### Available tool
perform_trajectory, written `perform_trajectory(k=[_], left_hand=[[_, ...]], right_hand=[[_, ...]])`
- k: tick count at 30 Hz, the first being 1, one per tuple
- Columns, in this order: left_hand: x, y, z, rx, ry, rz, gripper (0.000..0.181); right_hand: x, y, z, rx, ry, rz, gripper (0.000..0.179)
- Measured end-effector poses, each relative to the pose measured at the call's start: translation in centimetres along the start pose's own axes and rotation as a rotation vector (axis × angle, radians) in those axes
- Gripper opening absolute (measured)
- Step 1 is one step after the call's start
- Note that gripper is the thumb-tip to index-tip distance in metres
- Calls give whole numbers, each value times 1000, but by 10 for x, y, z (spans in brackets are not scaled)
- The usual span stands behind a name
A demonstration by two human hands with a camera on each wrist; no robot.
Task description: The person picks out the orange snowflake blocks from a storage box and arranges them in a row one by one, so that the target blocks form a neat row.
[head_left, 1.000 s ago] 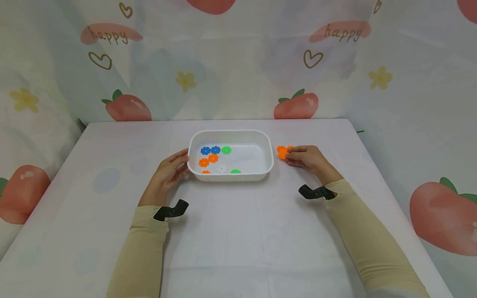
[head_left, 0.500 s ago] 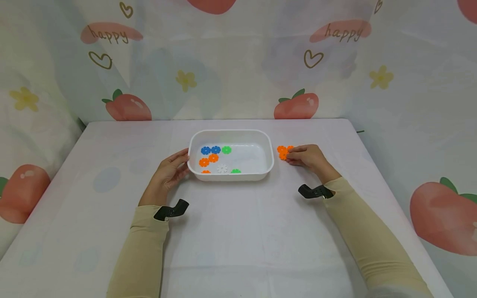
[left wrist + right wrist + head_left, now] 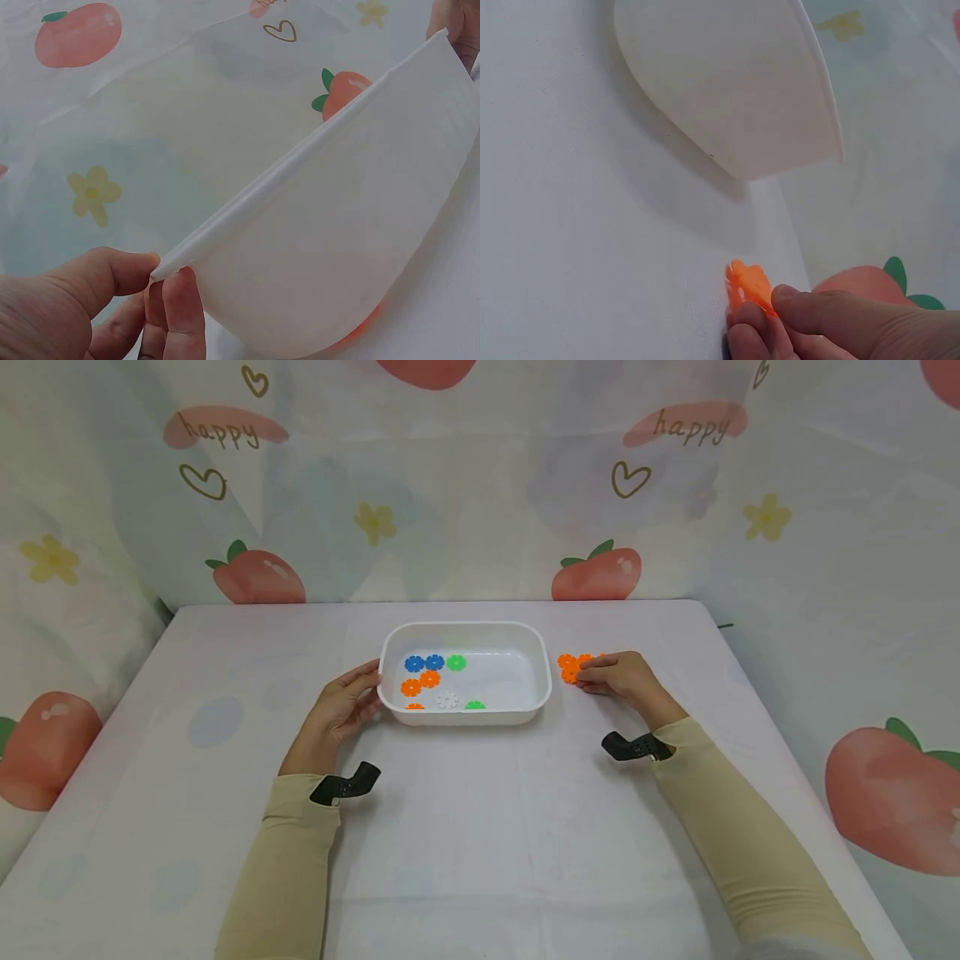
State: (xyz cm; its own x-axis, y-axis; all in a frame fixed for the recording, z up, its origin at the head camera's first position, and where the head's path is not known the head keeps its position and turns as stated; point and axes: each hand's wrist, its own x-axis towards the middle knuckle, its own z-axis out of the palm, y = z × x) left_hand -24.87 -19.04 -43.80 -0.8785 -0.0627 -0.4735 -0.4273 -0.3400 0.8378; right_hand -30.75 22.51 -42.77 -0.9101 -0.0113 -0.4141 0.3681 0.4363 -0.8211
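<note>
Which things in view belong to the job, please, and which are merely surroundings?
Likely the job:
left hand, gripping the white tray
right hand, pinching orange pieces
pieces inside the tray

Likely surroundings:
covered table
printed backdrop
black wrist devices

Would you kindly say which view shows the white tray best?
The head view: the white tray shows its interior and nearly its whole rim. The left wrist view gives an outer wall, the left hand pinching its rim; the right wrist view, only part of the outside.
</note>
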Motion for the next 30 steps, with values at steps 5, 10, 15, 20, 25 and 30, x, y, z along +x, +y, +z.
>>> perform_trajectory(k=[5, 10, 15, 20, 25, 30], left_hand=[[-1, 0, -1, 16, -13, 15, 47], [-2, 0, -2, 16, -19, 18, 47], [-1, 0, -1, 3, -15, 10, 45], [-2, 0, -1, 2, -17, 11, 46], [-2, 0, 0, 16, -6, 10, 45], [-2, 1, 0, 15, 3, 6, 45]], right_hand=[[-1, 0, -3, 18, -8, 16, 45], [-1, 0, -5, 20, -17, 16, 45], [-1, 1, -6, 31, -33, 1, 45], [-3, 2, -9, 50, -55, -25, 44], [-9, -5, -9, -40, -42, -60, 45], [-16, -22, -5, -73, -60, -99, 45]])
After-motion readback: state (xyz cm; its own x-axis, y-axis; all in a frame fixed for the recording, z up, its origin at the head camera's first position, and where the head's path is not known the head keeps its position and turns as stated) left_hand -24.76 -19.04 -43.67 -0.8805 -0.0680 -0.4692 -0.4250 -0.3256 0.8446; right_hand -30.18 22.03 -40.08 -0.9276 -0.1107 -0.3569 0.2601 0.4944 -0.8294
